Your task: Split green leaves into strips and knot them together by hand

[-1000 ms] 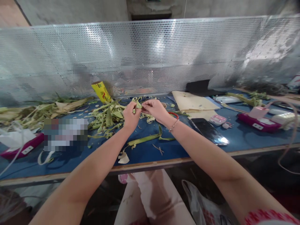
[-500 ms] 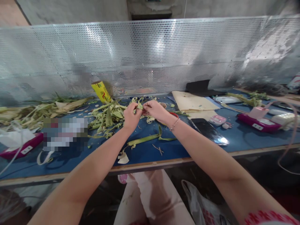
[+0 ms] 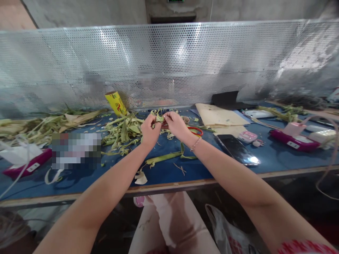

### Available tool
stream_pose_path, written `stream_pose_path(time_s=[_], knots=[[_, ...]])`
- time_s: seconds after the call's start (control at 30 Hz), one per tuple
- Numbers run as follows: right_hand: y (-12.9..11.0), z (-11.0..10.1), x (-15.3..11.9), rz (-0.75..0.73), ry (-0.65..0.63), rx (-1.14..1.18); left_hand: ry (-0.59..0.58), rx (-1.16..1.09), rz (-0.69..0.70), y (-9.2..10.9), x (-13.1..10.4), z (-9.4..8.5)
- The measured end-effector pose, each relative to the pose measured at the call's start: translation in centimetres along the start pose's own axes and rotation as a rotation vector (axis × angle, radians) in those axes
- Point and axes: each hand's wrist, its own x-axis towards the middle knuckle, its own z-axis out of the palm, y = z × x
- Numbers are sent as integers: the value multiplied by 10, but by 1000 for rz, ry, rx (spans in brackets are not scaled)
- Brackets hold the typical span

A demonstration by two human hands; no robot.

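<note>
Right hand [image 3: 176, 125] has shifted slightly, exposing more of the red loop [image 3: 202, 132] near its wrist. Its fingertips and those of the left hand [image 3: 150, 132] pinch a green leaf piece [image 3: 159, 119] between them, above the blue table [image 3: 162, 176], beside a leaf heap [image 3: 125, 130].

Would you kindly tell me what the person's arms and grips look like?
The left grip and right grip are gloveless. The left arm shows no sleeve. The right arm has a thin bracelet at the wrist and, higher up, a sleeve with a red, scalloped-looking edge.
</note>
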Motion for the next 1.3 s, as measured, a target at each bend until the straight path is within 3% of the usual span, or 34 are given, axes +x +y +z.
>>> stream_pose_path(time_s=[0.17,0.7,0.9,1.1,1.3], knots=[[2,-2,1,9,-74,7,0,5,-30,2,0,-1],[1,-5,-2,-101,48,-324,-73,63,48,7,-4,1],[0,-3,-4,-86,61,-269,-44,-22,-94,7,-5,4],[3,-1,-5,-105,-108,-66,32,-117,-228,5,0,1],[6,-5,-1,-157,-137,-90,66,-177,-229,-8,2,5]])
